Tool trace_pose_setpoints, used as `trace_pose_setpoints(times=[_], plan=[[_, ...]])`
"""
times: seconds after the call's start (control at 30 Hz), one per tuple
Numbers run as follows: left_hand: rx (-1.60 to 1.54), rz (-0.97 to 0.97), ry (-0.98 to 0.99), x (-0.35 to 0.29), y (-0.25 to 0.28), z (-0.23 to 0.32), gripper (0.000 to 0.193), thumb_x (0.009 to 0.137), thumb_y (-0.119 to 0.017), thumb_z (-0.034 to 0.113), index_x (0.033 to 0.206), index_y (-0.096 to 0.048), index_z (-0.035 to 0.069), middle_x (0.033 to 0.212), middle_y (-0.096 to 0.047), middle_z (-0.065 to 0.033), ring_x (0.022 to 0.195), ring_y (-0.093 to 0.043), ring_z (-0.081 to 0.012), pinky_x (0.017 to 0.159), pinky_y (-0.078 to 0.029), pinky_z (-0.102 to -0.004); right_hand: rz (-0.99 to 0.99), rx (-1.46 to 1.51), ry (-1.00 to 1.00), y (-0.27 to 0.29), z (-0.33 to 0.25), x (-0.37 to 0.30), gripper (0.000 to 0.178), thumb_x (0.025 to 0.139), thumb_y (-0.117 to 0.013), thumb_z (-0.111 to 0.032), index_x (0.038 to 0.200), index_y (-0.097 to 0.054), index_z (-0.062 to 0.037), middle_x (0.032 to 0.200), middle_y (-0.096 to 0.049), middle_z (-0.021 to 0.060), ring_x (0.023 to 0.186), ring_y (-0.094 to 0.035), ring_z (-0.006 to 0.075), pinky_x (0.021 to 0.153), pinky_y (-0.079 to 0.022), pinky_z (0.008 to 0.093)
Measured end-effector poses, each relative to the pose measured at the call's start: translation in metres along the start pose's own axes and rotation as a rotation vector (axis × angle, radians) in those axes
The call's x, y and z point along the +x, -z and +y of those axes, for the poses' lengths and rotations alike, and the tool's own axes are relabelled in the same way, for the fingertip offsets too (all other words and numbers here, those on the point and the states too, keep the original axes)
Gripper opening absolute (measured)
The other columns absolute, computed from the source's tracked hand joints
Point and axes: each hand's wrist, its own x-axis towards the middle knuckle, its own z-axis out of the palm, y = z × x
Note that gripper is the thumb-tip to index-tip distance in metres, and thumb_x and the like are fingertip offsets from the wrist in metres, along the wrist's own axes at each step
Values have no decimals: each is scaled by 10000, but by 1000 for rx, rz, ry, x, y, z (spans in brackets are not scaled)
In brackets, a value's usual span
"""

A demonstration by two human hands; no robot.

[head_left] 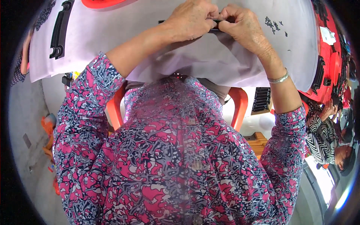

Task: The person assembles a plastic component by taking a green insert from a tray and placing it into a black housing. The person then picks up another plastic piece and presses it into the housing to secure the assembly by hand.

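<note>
At the far middle of the cloth-covered table, my left hand and my right hand meet, both closed with their fingertips pinched together. Between them is a narrow black plastic part, lying low against the cloth. Most of it is hidden by my fingers, and a dark end of it seems to show past my left wrist. Whether a smaller piece is pinched in the fingertips cannot be made out. To the right of my right hand lies a loose scatter of small black pieces.
Long black plastic parts lie at the table's left, near a red dish. A pale cloth covers the table. On the right, a red table holds more black parts, with other people beside it. A crate of black parts stands below.
</note>
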Motion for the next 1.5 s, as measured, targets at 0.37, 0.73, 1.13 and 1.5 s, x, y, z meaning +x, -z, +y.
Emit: trace_pose_setpoints(times=[0.37, 0.73, 1.13, 1.5], plan=[[-79, -17, -55, 1, 6, 5, 103, 807, -618, -2, 896, -653, -39, 886, -642, -200, 844, -651, -376, 738, -500, -439, -18, 193, 57, 4, 7, -4, 28, 839, -639, 6, 815, -630, 15, 748, -585, 3, 694, -538, 77, 600, -459, 280], [-85, 10, -33, -19, 7, 12, 127, 811, -591, -10, 910, -660, -50, 887, -639, -205, 839, -639, -377, 743, -489, -445, -21, -44, -68, -2, -19, -12, 50, 783, -661, -15, 786, -629, 23, 714, -626, 93, 633, -582, 135, 581, -479, 330], [-34, -15, -6, -1, 6, 18, 109, 815, -596, -4, 892, -661, -45, 842, -634, -181, 803, -639, -324, 722, -487, -420, -76, 68, -4, 12, 0, -5, 30, 852, -611, 18, 834, -627, 1, 716, -608, 13, 648, -561, 84, 578, -484, 288], [-63, 10, 8, 0, -1, 8, 54, 812, -635, 2, 842, -634, -42, 815, -628, -182, 763, -633, -314, 700, -487, -430, -224, 362, -9, 14, 10, 0, 118, 906, -572, 53, 853, -606, -46, 774, -553, -72, 683, -483, 42, 604, -420, 223]])
